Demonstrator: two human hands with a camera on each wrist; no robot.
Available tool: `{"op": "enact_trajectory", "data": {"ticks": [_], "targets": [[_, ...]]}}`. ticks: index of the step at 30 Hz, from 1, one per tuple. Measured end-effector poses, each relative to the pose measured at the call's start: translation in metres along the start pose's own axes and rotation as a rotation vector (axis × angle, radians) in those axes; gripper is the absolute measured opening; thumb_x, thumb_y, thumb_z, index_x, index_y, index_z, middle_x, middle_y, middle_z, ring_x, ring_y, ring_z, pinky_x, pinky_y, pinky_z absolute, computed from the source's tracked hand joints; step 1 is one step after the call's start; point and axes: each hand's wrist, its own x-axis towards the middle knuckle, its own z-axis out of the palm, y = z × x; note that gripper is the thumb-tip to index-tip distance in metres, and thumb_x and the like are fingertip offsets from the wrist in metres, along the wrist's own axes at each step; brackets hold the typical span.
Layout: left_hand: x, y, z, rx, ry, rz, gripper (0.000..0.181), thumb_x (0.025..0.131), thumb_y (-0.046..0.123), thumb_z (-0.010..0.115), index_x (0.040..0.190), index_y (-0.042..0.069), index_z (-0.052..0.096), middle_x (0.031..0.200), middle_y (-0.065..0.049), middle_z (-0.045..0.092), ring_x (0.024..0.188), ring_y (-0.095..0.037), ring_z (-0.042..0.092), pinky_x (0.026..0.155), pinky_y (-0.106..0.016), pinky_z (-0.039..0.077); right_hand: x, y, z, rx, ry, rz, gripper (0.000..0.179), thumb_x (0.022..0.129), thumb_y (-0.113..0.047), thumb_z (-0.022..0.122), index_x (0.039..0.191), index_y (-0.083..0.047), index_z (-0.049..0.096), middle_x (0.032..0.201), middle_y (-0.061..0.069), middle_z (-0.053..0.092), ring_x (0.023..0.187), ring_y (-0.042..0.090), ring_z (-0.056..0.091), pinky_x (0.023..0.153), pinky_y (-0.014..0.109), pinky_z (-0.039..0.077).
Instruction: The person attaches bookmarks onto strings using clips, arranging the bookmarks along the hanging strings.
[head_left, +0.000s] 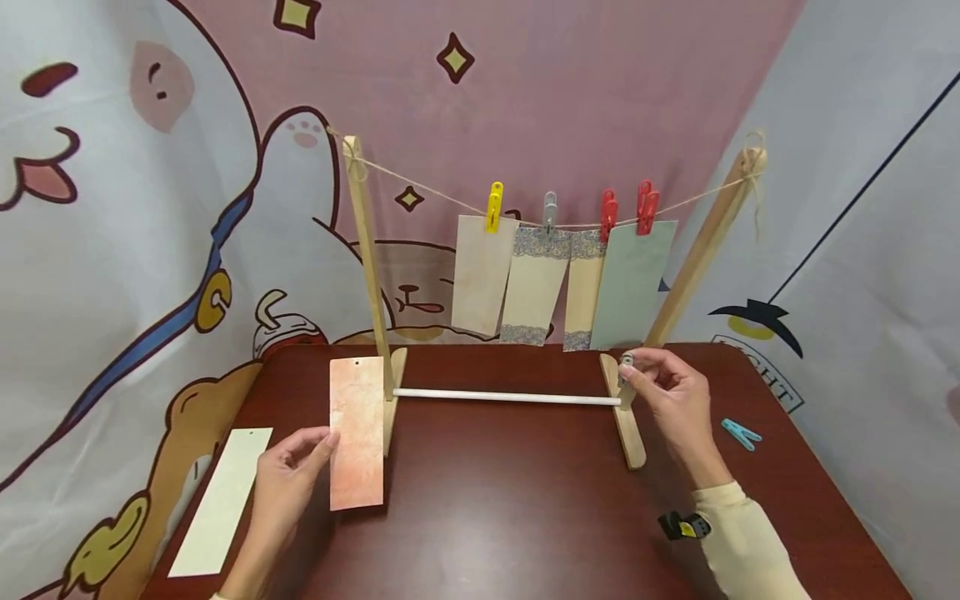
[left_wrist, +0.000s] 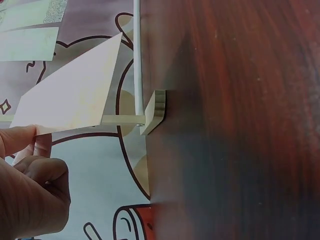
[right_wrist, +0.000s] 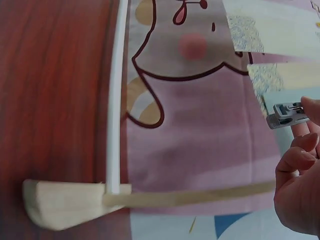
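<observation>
My left hand [head_left: 288,475] pinches the edge of an orange-pink paper bookmark [head_left: 356,442] with a small hole near its top. The bookmark is upright, off the table, in front of the stand's left foot. In my right hand [head_left: 675,400], thumb and fingers pinch a grey clothespin [right_wrist: 287,115] near the stand's right foot. Behind, a string [head_left: 420,185] spans two wooden posts. From it hang several paper cards, among them a pale green card [head_left: 633,287], held by a yellow clothespin [head_left: 493,208], a grey one and red ones.
A pale cream bookmark [head_left: 221,504] lies on the table at the left. To the right lies a light blue clothespin [head_left: 742,434]. A white rod [head_left: 510,397] joins the wooden feet. The dark wood table [head_left: 480,500] meets a printed cloth behind.
</observation>
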Motion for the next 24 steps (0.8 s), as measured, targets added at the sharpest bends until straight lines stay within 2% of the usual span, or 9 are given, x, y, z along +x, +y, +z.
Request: {"op": "enact_trajectory", "data": {"ticks": [8,14,18,24], "targets": [[0.004,0.007,0.001,0.013,-0.015,0.015,0.024,0.101,0.022,0.083,0.112,0.001,0.082,0.100,-0.006,0.081,0.090,-0.013,0.069,0.072,-0.027,0.053,0.005,-0.019,0.030,0.079,-0.022,-0.043,0.024,0.093,0.004,0.084,0.117,0.002,0.079,0.076,0.008,0.063,0.063,0.012,0.049,0.051,0.024,0.036],[0.008,0.014,0.003,0.032,-0.016,0.061,0.018,0.098,0.018,0.087,0.108,0.003,0.084,0.097,-0.006,0.081,0.087,-0.014,0.069,0.069,-0.026,0.051,0.006,-0.036,0.054,0.170,-0.047,-0.050,0.022,0.094,0.000,0.085,0.116,0.000,0.080,0.076,0.006,0.063,0.063,0.013,0.048,0.054,0.024,0.035],[0.011,0.019,0.007,0.024,-0.058,0.098,0.017,0.096,0.016,0.088,0.106,0.003,0.084,0.096,-0.007,0.081,0.086,-0.015,0.071,0.069,-0.026,0.053,0.007,-0.045,0.067,0.193,-0.060,-0.062,0.023,0.093,-0.002,0.087,0.115,-0.003,0.081,0.074,0.005,0.062,0.061,0.013,0.046,0.052,0.023,0.033],[0.015,0.032,0.010,0.017,-0.066,0.077,0.022,0.097,0.018,0.087,0.109,0.000,0.083,0.100,-0.010,0.081,0.088,-0.015,0.069,0.070,-0.027,0.052,0.009,-0.051,0.082,0.237,-0.079,-0.061,0.023,0.093,-0.003,0.088,0.115,-0.005,0.083,0.068,0.005,0.058,0.059,0.012,0.044,0.050,0.022,0.030]]}}
